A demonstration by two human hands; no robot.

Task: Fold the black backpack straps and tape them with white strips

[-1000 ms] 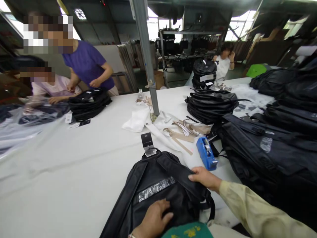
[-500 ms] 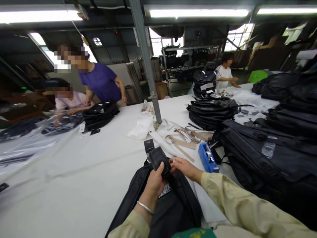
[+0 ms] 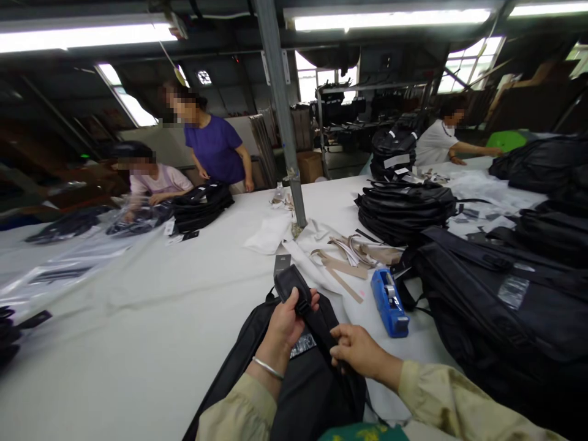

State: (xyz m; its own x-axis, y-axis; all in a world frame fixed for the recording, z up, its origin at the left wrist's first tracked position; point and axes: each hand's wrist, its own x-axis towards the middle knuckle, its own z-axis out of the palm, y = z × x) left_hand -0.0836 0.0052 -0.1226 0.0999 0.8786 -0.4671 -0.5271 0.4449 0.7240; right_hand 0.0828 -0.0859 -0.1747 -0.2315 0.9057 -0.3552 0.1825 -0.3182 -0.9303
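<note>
- Lying on the long white cloth-covered table (image 3: 138, 343), the black fabric backpack (image 3: 236, 367) sits at the near edge.
- Its black padded shoulder strap (image 3: 290, 283) stays raised.
- Left hand (image 3: 285, 324) keeps gripping the strap top; right hand (image 3: 357, 354) has slid lower, pinching it.

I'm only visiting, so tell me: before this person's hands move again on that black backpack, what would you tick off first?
1. Left hand closed around the padded upper end of the strap: ok.
2. Right hand pinching the same strap lower down: ok.
3. Backpack resting on the table, not hanging off: ok.
4. Tape dispenser lying apart from both hands: ok.
5. Strap free of twists along its hidden length: cannot tell.
</note>
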